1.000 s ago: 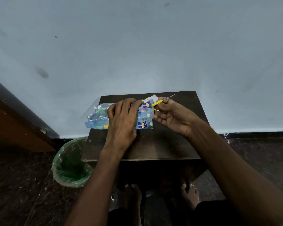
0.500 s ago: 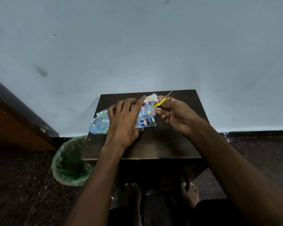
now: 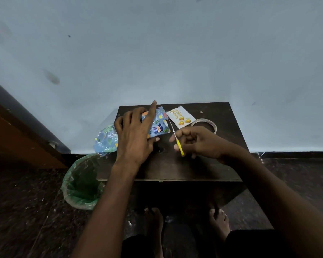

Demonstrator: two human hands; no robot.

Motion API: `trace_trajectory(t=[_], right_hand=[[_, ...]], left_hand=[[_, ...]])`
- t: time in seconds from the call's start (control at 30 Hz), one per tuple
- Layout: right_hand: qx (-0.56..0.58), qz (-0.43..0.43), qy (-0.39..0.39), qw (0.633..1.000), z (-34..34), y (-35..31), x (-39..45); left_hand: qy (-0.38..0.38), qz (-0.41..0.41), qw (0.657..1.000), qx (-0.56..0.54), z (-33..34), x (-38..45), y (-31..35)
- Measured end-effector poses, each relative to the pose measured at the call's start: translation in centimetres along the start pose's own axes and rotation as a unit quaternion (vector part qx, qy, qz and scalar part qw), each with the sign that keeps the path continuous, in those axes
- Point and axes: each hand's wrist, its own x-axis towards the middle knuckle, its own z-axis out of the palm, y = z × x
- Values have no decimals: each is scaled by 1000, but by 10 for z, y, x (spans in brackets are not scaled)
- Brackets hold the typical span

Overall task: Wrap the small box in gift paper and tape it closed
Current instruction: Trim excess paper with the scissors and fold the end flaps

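the half-wrapped box (image 3: 157, 125) is being pinned by the left hand (image 3: 134, 133) — light, crinkly, slippery paper; scissors (image 3: 176, 138) are being gripped by the right hand (image 3: 199, 142).

No sleeves anywhere, both forearms are bare all the way down to the edge of the shot. Left hand (image 3: 133, 135) and right hand (image 3: 199, 141) have no rings, watch or gloves. Feet are bare too, and there's some dark clothing at the lap, bottom of view.
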Motion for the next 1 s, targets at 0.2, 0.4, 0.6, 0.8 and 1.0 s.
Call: trace_trajectory(t=[0.2,0.4,0.6,0.8,1.0], right_hand=[[1,-7,8,1000,4,2,5],[-3,-4,15,1000,2,5,7],[-8,13,-10,1000,-2,9,8],[7,-16,19,1000,2,7,11],[15,-27,38,999,-1,9,11]], left_hand=[[5,7,1000,20,1,0,3],[11,8,1000,17,4,1,2],[15,5,1000,20,6,2,2],[22,23,999,20,8,1,5],[24,28,999,20,10,2,7]])
